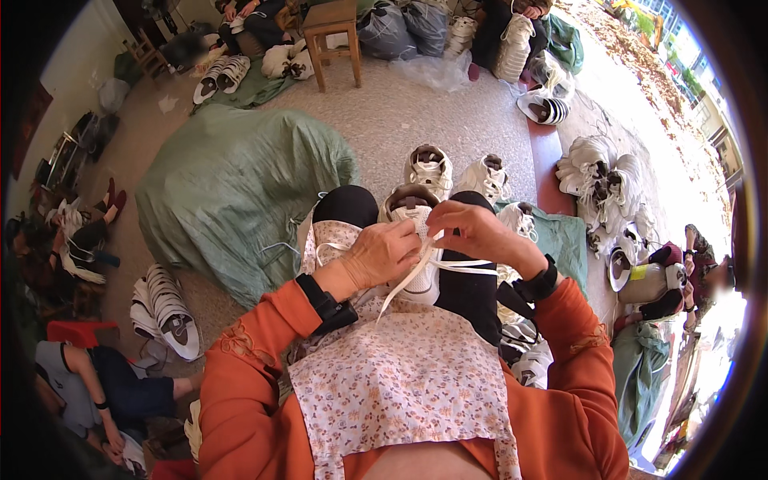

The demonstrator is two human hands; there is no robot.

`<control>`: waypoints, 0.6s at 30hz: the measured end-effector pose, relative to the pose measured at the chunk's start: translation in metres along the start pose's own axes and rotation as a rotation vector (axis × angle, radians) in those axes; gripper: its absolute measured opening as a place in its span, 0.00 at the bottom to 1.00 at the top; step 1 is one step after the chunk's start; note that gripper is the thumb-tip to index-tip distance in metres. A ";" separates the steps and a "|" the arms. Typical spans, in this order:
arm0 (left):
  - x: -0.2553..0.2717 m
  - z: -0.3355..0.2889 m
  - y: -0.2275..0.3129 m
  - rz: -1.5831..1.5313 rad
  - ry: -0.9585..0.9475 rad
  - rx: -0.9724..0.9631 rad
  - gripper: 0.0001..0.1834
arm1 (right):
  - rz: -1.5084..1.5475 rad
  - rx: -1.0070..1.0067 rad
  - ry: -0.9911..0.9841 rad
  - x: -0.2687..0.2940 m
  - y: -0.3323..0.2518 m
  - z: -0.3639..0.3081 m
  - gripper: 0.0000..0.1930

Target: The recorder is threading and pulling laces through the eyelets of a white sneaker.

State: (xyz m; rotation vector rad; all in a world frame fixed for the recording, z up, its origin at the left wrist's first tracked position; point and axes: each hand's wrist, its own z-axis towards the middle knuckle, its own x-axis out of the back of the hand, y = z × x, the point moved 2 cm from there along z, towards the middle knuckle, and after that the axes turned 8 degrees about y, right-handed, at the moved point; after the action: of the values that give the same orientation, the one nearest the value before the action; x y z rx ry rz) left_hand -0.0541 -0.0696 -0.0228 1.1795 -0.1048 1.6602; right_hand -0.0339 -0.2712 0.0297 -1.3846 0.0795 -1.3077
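Observation:
A white sneaker (422, 286) with a brown lining rests between my knees, its toe toward me. Over its eyelets my left hand (380, 254) is closed, fingertips pinched at the lacing. Close beside it my right hand (490, 238) pinches the white shoelace (406, 283) between thumb and forefinger. One loose lace end hangs toward my apron (392, 368), and another stretches right across my dark trouser leg. The exact grip of the left fingertips is partly hidden. Just beyond stand more laced white sneakers (428, 170).
A large green tarp-covered heap (240, 184) lies to my left front. Stacked white shoes (164, 312) are on the floor at left, and a shoe pile (600, 180) stands at right. A wooden stool (330, 32) is at the back. Several people sit around with shoes.

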 end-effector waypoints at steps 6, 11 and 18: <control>-0.016 0.007 0.005 0.002 0.039 -0.244 0.07 | -0.469 0.035 -0.176 -0.019 0.011 -0.012 0.15; -0.017 0.007 0.005 -0.005 0.021 -0.181 0.06 | -0.538 0.051 -0.188 -0.028 0.018 -0.024 0.17; -0.022 0.015 -0.005 -0.058 -0.018 -0.055 0.06 | -0.425 0.011 -0.026 -0.025 0.022 -0.032 0.14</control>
State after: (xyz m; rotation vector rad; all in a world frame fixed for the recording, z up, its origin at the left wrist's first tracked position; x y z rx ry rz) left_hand -0.0418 -0.0911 -0.0336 1.1458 -0.1255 1.5863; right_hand -0.0521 -0.2816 -0.0112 -1.4574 -0.2525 -1.6335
